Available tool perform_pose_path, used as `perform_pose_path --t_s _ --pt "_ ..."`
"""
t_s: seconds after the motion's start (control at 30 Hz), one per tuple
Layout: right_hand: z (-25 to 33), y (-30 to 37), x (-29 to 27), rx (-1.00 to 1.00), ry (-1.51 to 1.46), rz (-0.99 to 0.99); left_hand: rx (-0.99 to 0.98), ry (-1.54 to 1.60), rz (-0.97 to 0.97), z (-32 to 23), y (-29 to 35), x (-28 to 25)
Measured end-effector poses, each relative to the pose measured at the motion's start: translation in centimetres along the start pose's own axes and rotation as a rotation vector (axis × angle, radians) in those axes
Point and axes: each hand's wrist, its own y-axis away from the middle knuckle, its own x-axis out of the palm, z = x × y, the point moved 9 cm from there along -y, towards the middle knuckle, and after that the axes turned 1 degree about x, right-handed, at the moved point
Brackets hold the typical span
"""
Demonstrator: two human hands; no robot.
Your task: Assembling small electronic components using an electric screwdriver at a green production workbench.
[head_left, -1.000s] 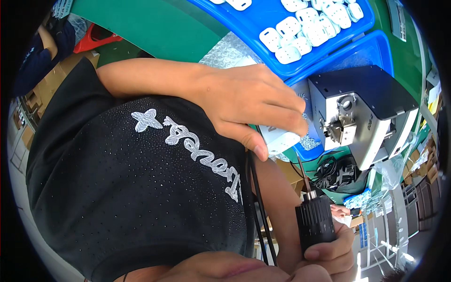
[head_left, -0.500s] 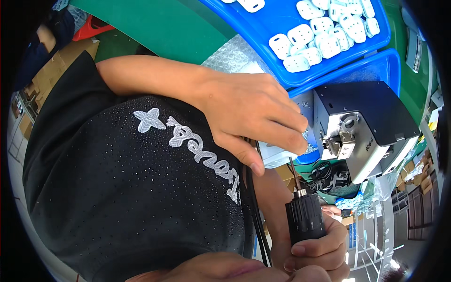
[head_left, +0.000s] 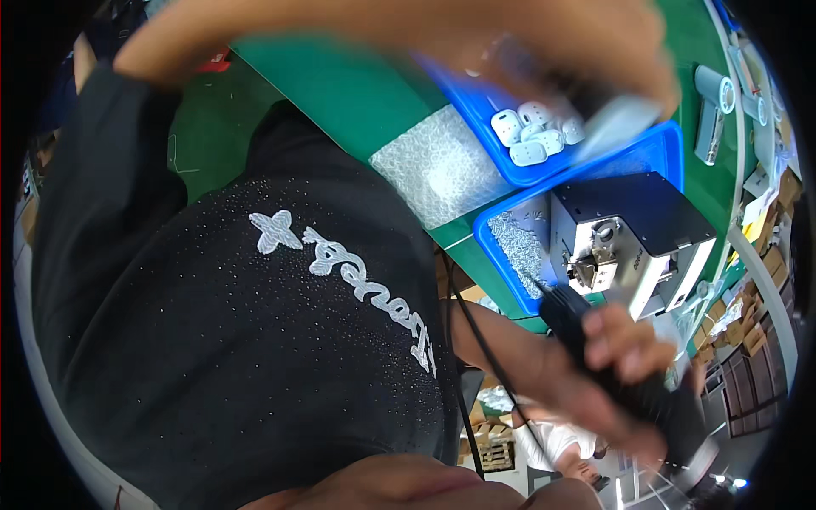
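Observation:
Smeared by motion, my left hand (head_left: 595,42) reaches across the top over the blue tray (head_left: 463,106). Its fingers seem closed on a whitish plastic piece (head_left: 627,126), too blurred to show its shape. Several white rounded plastic housings (head_left: 529,153) lie in that tray, partly hidden by the hand. My right hand (head_left: 625,357), also blurred, is wrapped round a black electric screwdriver (head_left: 571,316). The driver's tip end points toward a blue bin (head_left: 510,276) of small metal screws (head_left: 514,242), close to a black and white screw feeder (head_left: 637,208).
Bubble wrap (head_left: 438,166) covers part of the green table (head_left: 340,93) beside the tray. A grey device with a round end (head_left: 714,89) stands at the far right. A black cable (head_left: 489,340) hangs near my right forearm. Another person (head_left: 565,446) and cardboard boxes show in the background.
My left hand has moved up over the tray, away from the screwdriver with the white piece. My right hand has tilted the screwdriver toward the screw bin and feeder.

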Motion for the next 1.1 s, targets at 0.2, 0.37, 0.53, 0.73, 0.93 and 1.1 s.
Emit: perform_pose_path --t_s 0.2,0.37,0.53,0.73,0.93,1.1 --pt "-11.0 -2.4 7.7 0.144 1.093 0.372 -0.102 -0.679 0.716 18.9 -6.3 0.8" --pt "-17.0 -0.9 12.2 0.183 1.282 0.665 -0.2 -0.764 0.853 28.9 -6.4 5.0" --pt "-18.3 -0.5 12.3 0.144 1.325 0.666 0.008 -0.984 -0.039 18.1 -4.5 -3.6" --pt "-15.6 -1.9 10.2 0.3 1.288 0.495 -0.629 -0.908 -0.631 3.2 12.5 -14.7" --pt "-12.8 -3.4 8.8 0.364 0.657 0.229 -0.838 -1.269 -0.247 1.6 22.4 -14.3" --pt "-12.1 -2.6 9.4 0.283 0.31 0.235 -0.777 -0.593 -0.507 -0.2 21.9 -15.6"
